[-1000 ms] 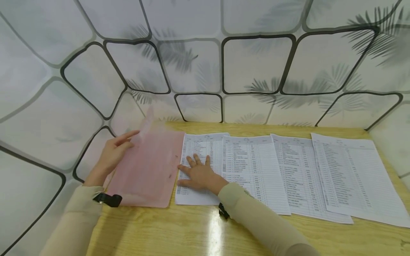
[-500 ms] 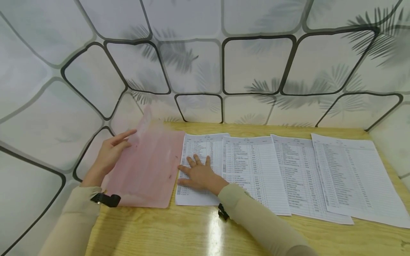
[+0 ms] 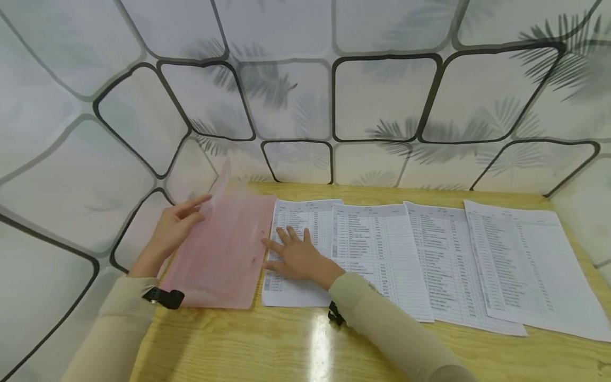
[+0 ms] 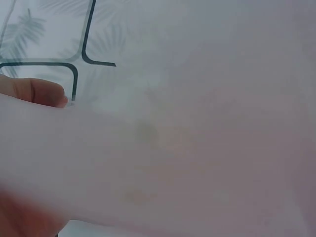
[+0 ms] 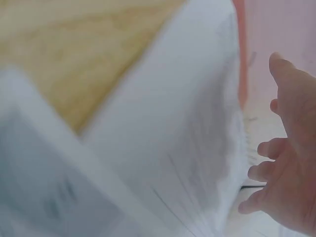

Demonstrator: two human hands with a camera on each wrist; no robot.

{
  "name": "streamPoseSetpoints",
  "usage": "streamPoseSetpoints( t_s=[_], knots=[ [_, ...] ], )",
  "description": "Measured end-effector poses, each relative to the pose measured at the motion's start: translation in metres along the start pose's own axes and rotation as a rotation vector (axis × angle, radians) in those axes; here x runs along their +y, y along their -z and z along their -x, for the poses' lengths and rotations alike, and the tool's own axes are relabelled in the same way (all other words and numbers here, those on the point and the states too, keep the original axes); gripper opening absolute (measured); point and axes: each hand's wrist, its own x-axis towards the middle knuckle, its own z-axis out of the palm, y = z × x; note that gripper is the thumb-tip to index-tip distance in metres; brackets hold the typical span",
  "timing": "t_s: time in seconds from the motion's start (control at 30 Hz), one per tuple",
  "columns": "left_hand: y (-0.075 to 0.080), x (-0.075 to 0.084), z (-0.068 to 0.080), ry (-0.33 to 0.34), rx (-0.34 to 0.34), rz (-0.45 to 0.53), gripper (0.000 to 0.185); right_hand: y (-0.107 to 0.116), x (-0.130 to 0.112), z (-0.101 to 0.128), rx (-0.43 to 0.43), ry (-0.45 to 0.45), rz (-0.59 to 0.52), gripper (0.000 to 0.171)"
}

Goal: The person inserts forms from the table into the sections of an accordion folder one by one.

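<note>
A pink translucent folder [image 3: 224,260] lies at the left end of the wooden table [image 3: 286,345]. My left hand [image 3: 183,220] holds its top cover by the left edge, lifted a little off the sheet below. In the left wrist view the cover [image 4: 197,148] fills the frame, with one fingertip [image 4: 39,91] lying on it. My right hand [image 3: 291,249] rests flat, fingers spread, on the leftmost printed sheet [image 3: 305,217] beside the folder. The right wrist view shows that hand [image 5: 291,173] on the sheet [image 5: 187,138], next to the folder's edge [image 5: 281,29].
Three more printed sheets [image 3: 377,254] [image 3: 448,260] [image 3: 530,260] lie overlapping in a row to the right. White panels with black frames [image 3: 382,95] wall in the table at the back and on both sides. Bare wood [image 5: 74,49] runs along the front.
My right hand has slid slightly away from me on the leftmost sheet. The folder's lifted cover and my left hand have shifted a little to the right.
</note>
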Motion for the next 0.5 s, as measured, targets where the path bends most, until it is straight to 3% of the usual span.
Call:
streamPoseSetpoints(
  t_s=[0.27, 0.5],
  knots=[
    [-0.001, 0.002, 0.001, 0.017, -0.027, -0.025, 0.047, 0.033, 0.039, 0.023, 0.088, -0.006, -0.108, 0.072],
    [-0.004, 0.002, -0.002, 0.006, -0.051, -0.038, 0.047, 0.053, 0.08, 0.054, 0.17, -0.107, -0.143, 0.073]
  ],
)
